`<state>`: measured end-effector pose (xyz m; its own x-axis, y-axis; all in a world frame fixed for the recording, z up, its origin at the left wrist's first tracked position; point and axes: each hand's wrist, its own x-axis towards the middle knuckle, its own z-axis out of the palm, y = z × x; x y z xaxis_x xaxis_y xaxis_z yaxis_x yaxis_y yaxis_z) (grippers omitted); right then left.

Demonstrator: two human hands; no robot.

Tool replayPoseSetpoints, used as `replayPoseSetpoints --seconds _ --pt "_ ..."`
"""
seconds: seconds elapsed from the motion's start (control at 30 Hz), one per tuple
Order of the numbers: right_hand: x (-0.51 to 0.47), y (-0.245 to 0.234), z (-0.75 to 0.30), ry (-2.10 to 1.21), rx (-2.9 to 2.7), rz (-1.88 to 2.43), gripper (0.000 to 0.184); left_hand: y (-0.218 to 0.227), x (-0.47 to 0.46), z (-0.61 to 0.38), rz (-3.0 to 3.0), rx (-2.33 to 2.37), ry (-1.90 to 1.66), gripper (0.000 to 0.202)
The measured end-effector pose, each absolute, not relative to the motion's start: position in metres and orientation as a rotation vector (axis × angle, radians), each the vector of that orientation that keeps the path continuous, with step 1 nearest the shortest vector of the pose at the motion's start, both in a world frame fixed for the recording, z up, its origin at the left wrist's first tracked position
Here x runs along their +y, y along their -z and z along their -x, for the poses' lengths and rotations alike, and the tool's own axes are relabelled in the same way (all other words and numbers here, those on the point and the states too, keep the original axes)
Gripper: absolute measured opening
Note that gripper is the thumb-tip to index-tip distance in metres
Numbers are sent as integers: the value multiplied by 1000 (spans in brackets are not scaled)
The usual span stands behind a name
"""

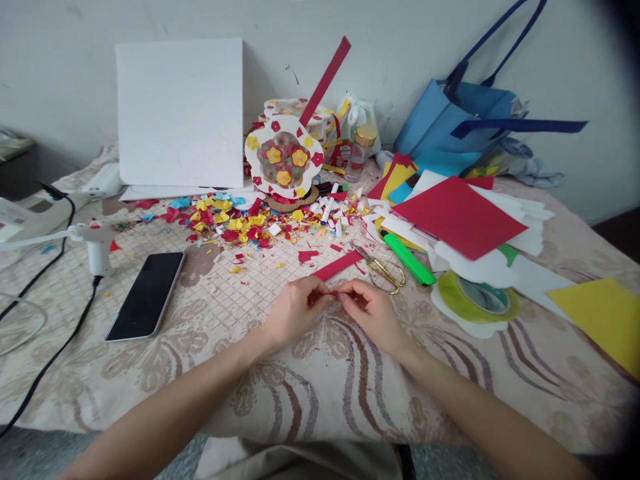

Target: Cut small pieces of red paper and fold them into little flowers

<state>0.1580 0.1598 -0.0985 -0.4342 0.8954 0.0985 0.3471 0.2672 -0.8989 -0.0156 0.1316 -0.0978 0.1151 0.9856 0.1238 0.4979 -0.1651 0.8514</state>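
My left hand and my right hand meet over the front half of the table. Their fingertips pinch a small red piece of paper between them; most of it is covered by the fingers. Just behind the hands lies a red paper strip. Gold-handled scissors rest beyond my right hand, closest to its knuckles. Beside them is a green utility knife. Farther back stands a white scalloped paper piece decorated with red and yellow flowers.
Paper scraps litter the middle back. To the left are a phone, a white glue gun with cable and a white board. Rightward lie red paper, a tape roll, yellow paper and a blue bag.
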Motion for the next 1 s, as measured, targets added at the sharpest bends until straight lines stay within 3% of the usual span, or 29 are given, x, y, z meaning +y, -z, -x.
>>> replayPoseSetpoints --seconds 0.53,0.67,0.83,1.0 --pt "158 100 -158 -906 -1976 1103 10 106 139 15 -974 1014 -944 30" --pt "159 97 -159 -1130 -1905 1063 5 107 140 15 -1032 998 -1003 25" --pt "164 94 -161 -1628 -1657 1021 15 103 139 15 -1155 997 -1020 21" --pt "166 96 -162 -1728 -1546 1011 16 101 137 14 -1230 986 -1004 17"
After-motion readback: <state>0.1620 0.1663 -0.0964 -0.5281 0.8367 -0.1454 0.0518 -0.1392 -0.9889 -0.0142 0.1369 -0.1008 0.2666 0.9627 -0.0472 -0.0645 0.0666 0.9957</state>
